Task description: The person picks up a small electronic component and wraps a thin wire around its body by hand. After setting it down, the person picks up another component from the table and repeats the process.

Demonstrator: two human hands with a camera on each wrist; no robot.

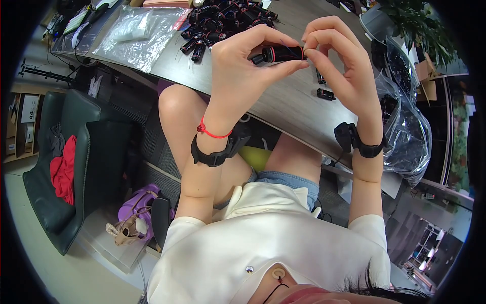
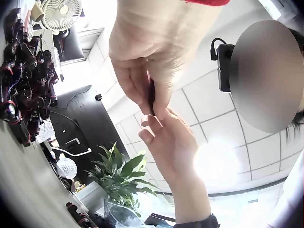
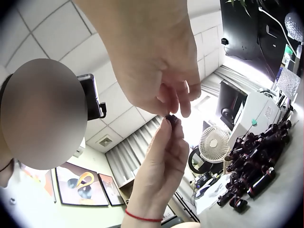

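A small black cylinder [image 1: 286, 53] with red rings is raised over the table, lying roughly level. My left hand [image 1: 235, 63] holds it between thumb and fingers, and in the left wrist view only a dark sliver of the cylinder [image 2: 152, 97] shows past them. At its right end, the thumb and fingertips of my right hand [image 1: 344, 61] pinch the tip. From the right wrist, the cylinder's end [image 3: 172, 119] appears right where both hands' fingertips meet. A similar loose cylinder [image 1: 325, 95] lies on the table below the right hand.
Many like cylinders are heaped in a pile [image 1: 223, 21] on the grey table [image 1: 288, 104]. A clear plastic bag [image 1: 139, 38] lies left of it. Another clear bag [image 1: 407, 139] hangs at the right edge, near a potted plant [image 1: 417, 25]. A green chair [image 1: 96, 162] stands left.
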